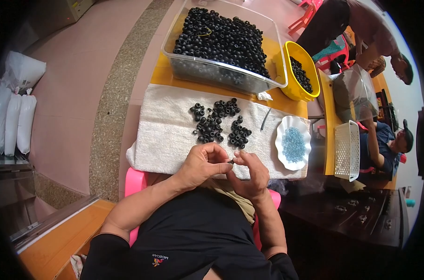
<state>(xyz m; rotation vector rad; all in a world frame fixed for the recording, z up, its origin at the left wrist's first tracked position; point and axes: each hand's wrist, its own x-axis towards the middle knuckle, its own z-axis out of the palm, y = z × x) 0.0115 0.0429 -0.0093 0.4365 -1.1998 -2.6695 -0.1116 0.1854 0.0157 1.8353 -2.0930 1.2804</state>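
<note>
Over one white towel (167,126), the left hand (200,162) and right hand (254,175) grip one small black part (231,162) between their fingers (219,168); one scalloped dish (294,166) stands at right.

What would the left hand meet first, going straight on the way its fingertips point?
Most likely the right hand, just past the small black piece at both hands' fingertips; depth is unclear.

The part (231,162) is a tiny black bit, pinched at the fingertips (223,168) and mostly covered (can't make out its shape, sorry), with just a dark sliver showing between them.
</note>
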